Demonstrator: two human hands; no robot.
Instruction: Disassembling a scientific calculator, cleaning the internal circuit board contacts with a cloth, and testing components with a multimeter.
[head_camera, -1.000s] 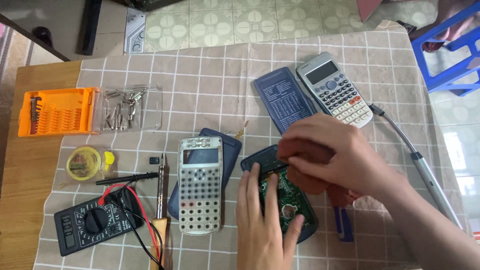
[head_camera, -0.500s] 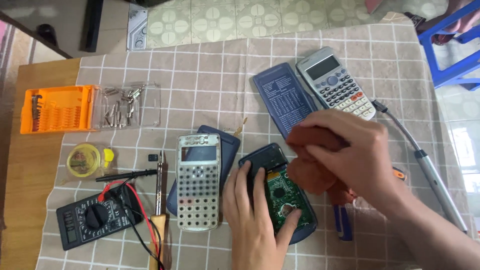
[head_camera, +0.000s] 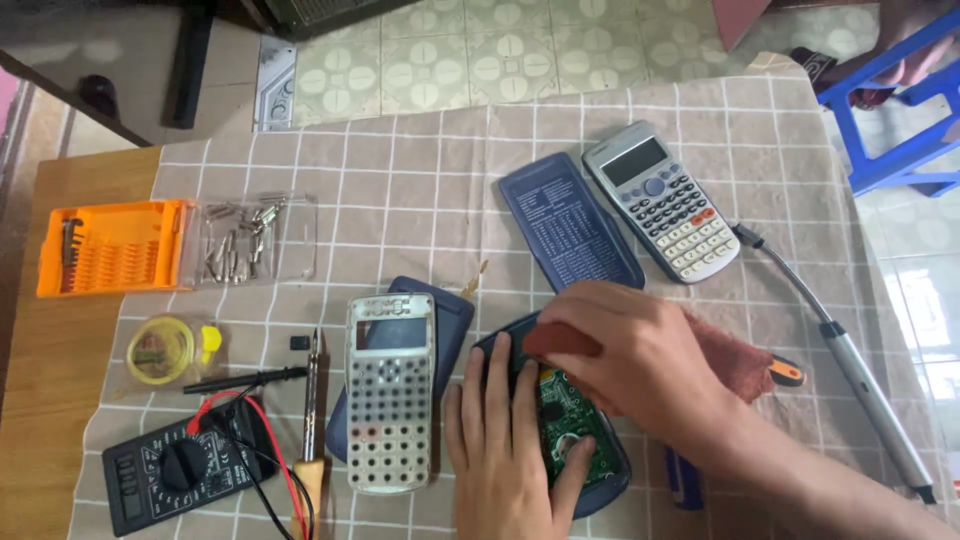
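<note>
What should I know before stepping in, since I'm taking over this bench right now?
Left hand lies flat, pinning the opened dark-blue calculator shell with its green circuit board. Right hand presses a reddish-brown cloth onto the board's upper end. Done: the grey keypad front panel is off, lying left of the shell. Not reassembled; soldering iron and black multimeter lie untouched farther left.

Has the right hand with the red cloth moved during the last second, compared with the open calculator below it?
Yes. The right hand with the red cloth has slid left, toward the top edge of the open calculator.
</note>
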